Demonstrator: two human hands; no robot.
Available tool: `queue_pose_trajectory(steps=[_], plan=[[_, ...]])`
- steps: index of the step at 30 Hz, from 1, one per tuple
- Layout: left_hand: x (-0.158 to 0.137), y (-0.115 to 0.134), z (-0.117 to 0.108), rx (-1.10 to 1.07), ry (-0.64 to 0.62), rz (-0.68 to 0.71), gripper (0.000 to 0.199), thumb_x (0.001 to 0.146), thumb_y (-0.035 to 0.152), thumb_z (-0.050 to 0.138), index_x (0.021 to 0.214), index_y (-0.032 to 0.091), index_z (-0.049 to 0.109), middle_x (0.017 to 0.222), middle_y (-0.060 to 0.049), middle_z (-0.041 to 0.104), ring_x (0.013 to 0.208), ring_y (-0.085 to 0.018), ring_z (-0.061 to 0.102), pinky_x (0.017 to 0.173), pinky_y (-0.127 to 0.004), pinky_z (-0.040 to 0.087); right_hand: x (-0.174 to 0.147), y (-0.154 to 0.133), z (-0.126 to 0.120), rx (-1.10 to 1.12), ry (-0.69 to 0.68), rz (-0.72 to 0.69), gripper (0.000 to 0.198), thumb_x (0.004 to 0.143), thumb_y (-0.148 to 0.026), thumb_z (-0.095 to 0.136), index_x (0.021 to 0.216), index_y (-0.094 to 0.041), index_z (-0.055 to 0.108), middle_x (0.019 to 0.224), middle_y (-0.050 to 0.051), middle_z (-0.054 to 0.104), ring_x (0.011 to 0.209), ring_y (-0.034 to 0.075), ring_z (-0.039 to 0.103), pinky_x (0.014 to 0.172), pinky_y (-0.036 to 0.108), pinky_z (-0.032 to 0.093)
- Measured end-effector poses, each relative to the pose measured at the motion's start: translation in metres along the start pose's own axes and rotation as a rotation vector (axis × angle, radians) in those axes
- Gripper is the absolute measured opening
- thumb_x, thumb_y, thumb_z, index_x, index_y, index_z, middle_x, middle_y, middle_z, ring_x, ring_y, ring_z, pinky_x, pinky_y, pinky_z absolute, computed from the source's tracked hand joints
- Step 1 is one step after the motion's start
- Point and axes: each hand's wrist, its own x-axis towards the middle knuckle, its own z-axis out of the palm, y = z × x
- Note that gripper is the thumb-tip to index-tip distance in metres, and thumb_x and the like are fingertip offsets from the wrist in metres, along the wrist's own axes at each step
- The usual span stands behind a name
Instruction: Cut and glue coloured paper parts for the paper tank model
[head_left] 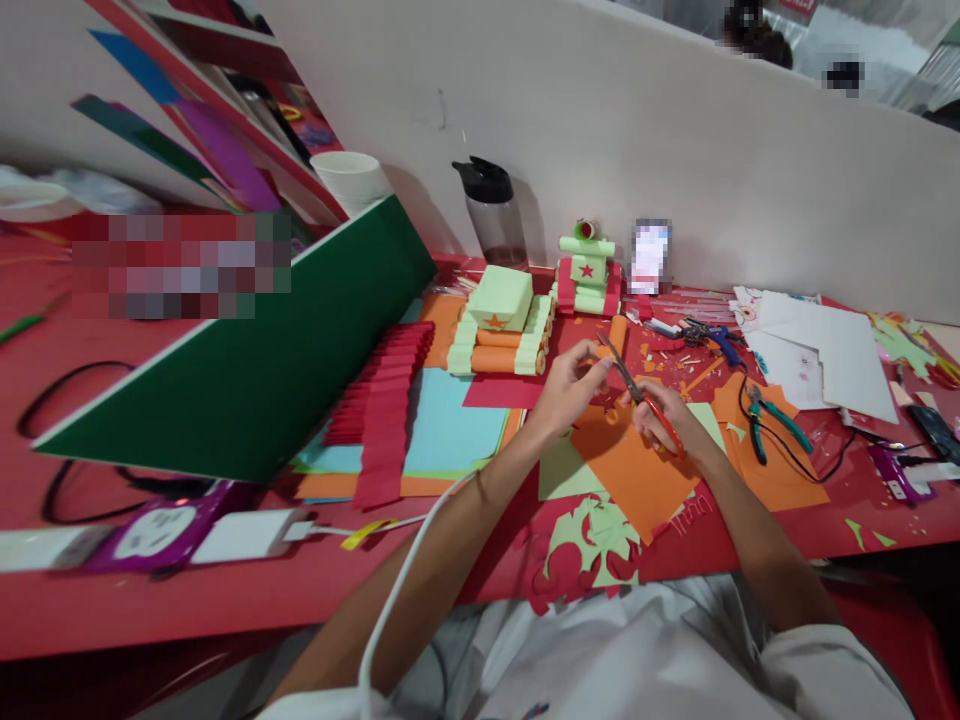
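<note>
My right hand grips a pair of scissors with orange-red handles, their blades pointing up and left. The blades look slightly parted. Close to the blade tips, my left hand is closed in a pinch; whatever its fingers hold is too small to make out. Beneath both hands lie an orange paper sheet and a light green sheet. Nearer my body is a heap of light green cut scraps. Beyond my left hand stands a paper tank model in light green and orange.
A second paper model stands beside a phone at the wall, near a bottle. Pliers and a glue gun lie right. A green board leans left. A white cable crosses my left arm.
</note>
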Motion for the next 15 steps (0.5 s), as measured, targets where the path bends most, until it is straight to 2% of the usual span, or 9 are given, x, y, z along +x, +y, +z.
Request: queue_pose_trajectory(steps=[15], plan=[[0.0006,-0.0018,0.0003,-0.047,0.002,-0.030,0.030,0.083,0.044,0.074,0.074,0.022,0.056,0.059,0.003,0.056,0.056,-0.012,0.054,0.054,-0.022,0.049,-0.0014,-0.0018,0.0000,-0.025,-0.006,-0.017,0.052,0.093,-0.072,0.063,0.110,-0.023,0.061,0.069,-0.006,0.058,0.045,0.008,0.048,0.042,0.018,0.042]])
